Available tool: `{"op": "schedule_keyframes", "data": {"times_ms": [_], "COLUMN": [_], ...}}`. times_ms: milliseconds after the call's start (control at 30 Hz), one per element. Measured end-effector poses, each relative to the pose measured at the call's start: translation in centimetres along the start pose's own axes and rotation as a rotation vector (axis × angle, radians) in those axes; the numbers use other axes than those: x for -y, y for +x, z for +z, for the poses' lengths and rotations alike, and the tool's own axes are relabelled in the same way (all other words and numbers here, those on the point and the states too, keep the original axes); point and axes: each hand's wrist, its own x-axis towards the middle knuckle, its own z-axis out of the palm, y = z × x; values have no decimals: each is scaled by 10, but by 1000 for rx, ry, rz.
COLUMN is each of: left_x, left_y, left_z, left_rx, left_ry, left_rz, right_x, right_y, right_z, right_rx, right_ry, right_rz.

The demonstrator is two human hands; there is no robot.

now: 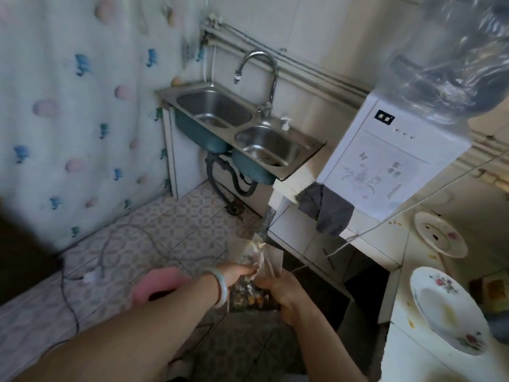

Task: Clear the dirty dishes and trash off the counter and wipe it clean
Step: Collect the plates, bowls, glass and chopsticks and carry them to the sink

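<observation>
Low in the middle of the head view, both hands hold a clear plastic bag of trash (252,297) above the floor. My left hand (237,272) pinches the bag's crumpled top. My right hand (281,295) grips its side from the right. Dark and orange scraps show through the bag. On the white counter (407,271) at the right lie two dirty plates: a flowered plate (446,307) near me and a smaller stained plate (440,234) farther back. A grey cloth (326,209) hangs over the counter's edge.
A white water dispenser (391,161) with a clear bottle stands on the counter. A steel double sink (239,128) with a tall tap is at the back. A pink object (157,282) and a cable (110,252) lie on the tiled floor. A curtain hangs at the left.
</observation>
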Motion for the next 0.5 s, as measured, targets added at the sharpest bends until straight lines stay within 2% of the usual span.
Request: {"op": "schedule_keyframes", "data": {"times_ms": [233, 333, 433, 500], "left_x": [17, 38, 60, 47], "left_y": [-31, -20, 0, -25], "left_z": [-89, -135, -182, -190], "left_rx": [-185, -323, -313, -310], "left_ry": [-111, -76, -82, -94], "left_rz": [47, 50, 19, 10], "right_x": [-8, -10, -7, -6], "right_y": [35, 46, 54, 62], "right_z": [96, 137, 172, 189], "right_rx": [83, 90, 141, 164], "right_ry": [-106, -143, -204, -231], "right_rz": [99, 95, 106, 100]}}
